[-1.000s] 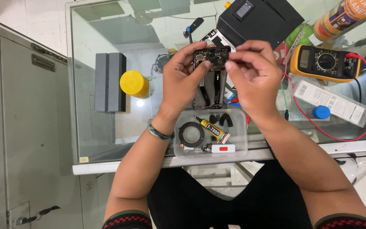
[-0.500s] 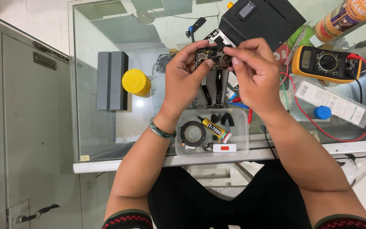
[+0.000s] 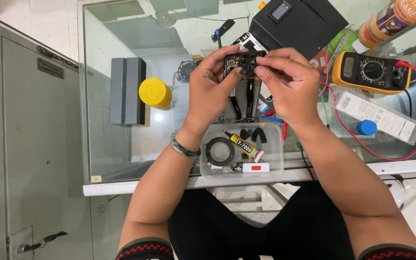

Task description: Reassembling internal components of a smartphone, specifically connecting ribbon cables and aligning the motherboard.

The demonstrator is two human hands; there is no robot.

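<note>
Above the middle of the glass table, lifted clear of it — a small dark circuit part, pinched from both sides by left hand and right hand, fingers clamped on its edges, likely for close viewing. Nearer the front edge, within easy reach — clear plastic tray with glue tube; toward the right edge, yellow multimeter.

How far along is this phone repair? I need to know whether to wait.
Done: the opened black phone body has its back off, inner parts and flex cable exposed. In hand: the left hand and right hand both pinch its top end above the glass table. Left: the small yellow-labelled glue tube lies capped in the clear plastic tray, and the phone looks unclosed.
</note>
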